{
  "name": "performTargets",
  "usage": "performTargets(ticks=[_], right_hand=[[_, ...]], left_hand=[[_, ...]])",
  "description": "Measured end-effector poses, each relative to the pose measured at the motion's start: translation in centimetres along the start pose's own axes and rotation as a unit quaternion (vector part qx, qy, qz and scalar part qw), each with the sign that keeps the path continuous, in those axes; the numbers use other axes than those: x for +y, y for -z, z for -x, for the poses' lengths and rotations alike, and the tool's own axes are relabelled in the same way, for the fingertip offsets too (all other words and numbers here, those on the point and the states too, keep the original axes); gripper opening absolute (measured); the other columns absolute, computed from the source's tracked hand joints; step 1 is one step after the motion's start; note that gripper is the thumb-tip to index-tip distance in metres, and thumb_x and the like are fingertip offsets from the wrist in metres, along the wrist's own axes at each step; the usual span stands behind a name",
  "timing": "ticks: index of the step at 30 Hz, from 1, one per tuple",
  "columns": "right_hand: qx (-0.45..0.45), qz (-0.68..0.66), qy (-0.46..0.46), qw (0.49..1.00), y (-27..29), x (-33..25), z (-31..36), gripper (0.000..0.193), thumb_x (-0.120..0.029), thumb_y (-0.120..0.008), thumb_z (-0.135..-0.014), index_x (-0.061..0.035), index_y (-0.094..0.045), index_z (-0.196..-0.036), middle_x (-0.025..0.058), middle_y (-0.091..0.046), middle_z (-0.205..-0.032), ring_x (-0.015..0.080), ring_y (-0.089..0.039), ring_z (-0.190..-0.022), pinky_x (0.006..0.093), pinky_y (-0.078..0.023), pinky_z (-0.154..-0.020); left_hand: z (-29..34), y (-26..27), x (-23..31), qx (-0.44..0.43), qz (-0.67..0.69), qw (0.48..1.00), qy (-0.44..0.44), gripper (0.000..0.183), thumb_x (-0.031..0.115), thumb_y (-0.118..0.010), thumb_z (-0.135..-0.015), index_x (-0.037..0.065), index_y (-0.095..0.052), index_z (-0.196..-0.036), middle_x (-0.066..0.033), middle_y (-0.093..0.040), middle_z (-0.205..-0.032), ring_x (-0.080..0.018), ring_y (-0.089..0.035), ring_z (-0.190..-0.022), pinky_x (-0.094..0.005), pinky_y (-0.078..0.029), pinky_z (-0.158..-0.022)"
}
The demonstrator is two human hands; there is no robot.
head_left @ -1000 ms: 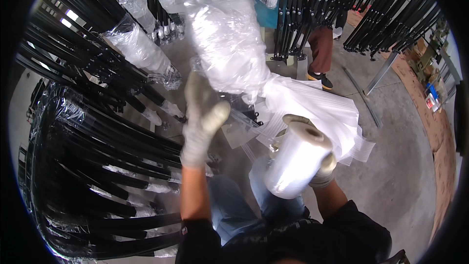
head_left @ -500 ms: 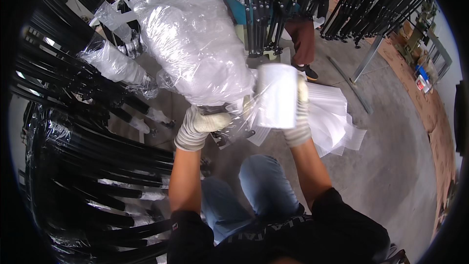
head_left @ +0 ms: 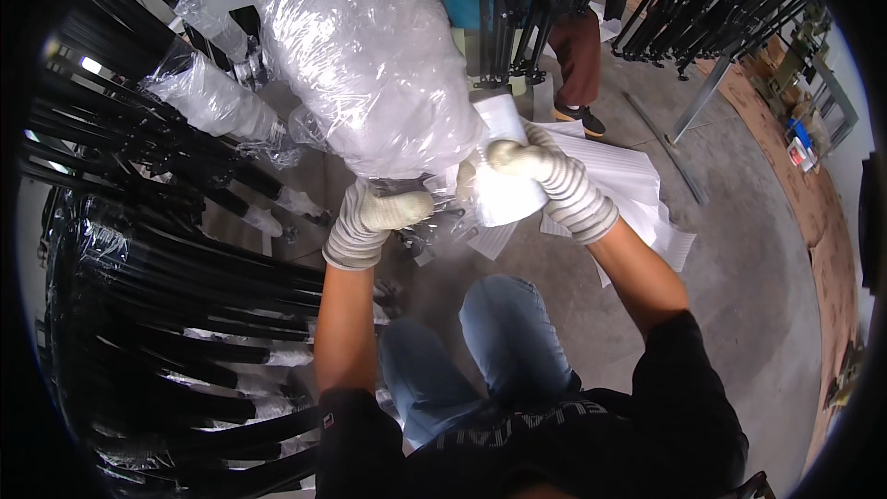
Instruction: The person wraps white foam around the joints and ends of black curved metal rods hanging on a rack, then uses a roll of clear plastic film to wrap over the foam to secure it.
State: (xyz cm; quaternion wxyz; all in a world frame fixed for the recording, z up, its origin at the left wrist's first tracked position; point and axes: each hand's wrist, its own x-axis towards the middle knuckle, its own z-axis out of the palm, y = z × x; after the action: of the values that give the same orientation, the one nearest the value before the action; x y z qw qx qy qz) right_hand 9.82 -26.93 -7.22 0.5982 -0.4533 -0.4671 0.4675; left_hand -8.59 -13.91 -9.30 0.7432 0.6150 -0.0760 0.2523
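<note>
A large bundle (head_left: 360,65) wrapped in shiny clear film over white padding slants up and away in front of me. My left hand (head_left: 381,214), in a knitted glove, grips its near lower end; the thumb points right and the other fingers are mostly hidden beneath. My gloved right hand (head_left: 547,176) is closed around a roll of clear stretch film (head_left: 506,196), tilted just right of the bundle's near end. Film seems to run from the roll to the bundle. Dark metal parts show dimly below that end.
Black tubes (head_left: 185,286), some with film-wrapped ends, fill the left side. White foam sheets (head_left: 610,171) lie on the concrete floor at right. Black rods with bolts (head_left: 517,9) stand ahead, a person's brown trouser leg (head_left: 577,55) behind them. A metal stand (head_left: 693,111) is at far right.
The roll has gone from nearly upright to tilted, its lower part nearer the bundle. My right hand has swung left over its near side. The left hand has barely shifted.
</note>
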Motion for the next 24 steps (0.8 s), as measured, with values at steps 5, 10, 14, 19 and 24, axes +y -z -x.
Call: performTargets(ticks=[5,10,14,19,24], right_hand=[[0.036,-0.108,0.081,0.990,3.6,2.8,3.0,0.068,-0.022,-0.070,-0.063,0.0028,-0.040,-0.119,0.0104,-0.057,-0.099,0.0195,-0.059,-0.084,0.0289,-0.049,-0.074],[0.134,-0.123,0.050,0.982,1.6,6.8,-1.7,0.063,-0.027,-0.069,-0.067,0.0010,-0.043,-0.117,0.0113,-0.056,-0.100,0.0178,-0.056,-0.086,0.0286,-0.045,-0.080],[0.074,-0.182,-0.009,0.981,-2.5,15.7,-7.5,0.063,-0.028,-0.070,-0.067,0.0014,-0.043,-0.116,0.0109,-0.056,-0.099,0.0178,-0.055,-0.087,0.0282,-0.044,-0.080],[0.016,-0.264,-0.026,0.964,-6.0,20.6,-6.2,0.064,-0.028,-0.071,-0.066,0.0018,-0.044,-0.116,0.0105,-0.056,-0.099,0.0178,-0.055,-0.089,0.0277,-0.044,-0.081],[0.064,-0.252,-0.036,0.965,-2.3,22.1,-4.3,0.064,-0.028,-0.072,-0.066,0.0023,-0.044,-0.116,0.0100,-0.057,-0.099,0.0178,-0.055,-0.090,0.0272,-0.043,-0.081]], left_hand=[[-0.5,-0.3,1.0,-0.076,0.021,0.997,-0.005,0.053,0.014,-0.067,-0.068,-0.003,-0.047,-0.115,-0.0093,-0.056,-0.106,-0.0191,-0.054,-0.094,-0.0311,-0.045,-0.083],[1.2,-0.4,-0.3,0.015,-0.049,0.999,0.004,0.065,0.039,-0.072,-0.066,-0.003,-0.050,-0.112,-0.0100,-0.057,-0.107,-0.0190,-0.054,-0.098,-0.0315,-0.045,-0.083],[2.3,-1.3,2.6,-0.015,-0.210,0.977,0.019,0.055,0.033,-0.070,-0.068,0.005,-0.052,-0.111,-0.0088,-0.057,-0.108,-0.0197,-0.055,-0.098,-0.0321,-0.045,-0.083],[1.8,-1.3,4.8,-0.072,-0.462,0.884,0.007,0.046,0.027,-0.069,-0.069,0.013,-0.054,-0.110,-0.0071,-0.058,-0.108,-0.0206,-0.056,-0.098,-0.0328,-0.045,-0.084],[0.4,0.6,2.1,0.016,-0.583,0.811,-0.048,0.041,0.020,-0.067,-0.071,0.022,-0.055,-0.110,-0.0055,-0.058,-0.109,-0.0214,-0.056,-0.098,-0.0335,-0.046,-0.085]])
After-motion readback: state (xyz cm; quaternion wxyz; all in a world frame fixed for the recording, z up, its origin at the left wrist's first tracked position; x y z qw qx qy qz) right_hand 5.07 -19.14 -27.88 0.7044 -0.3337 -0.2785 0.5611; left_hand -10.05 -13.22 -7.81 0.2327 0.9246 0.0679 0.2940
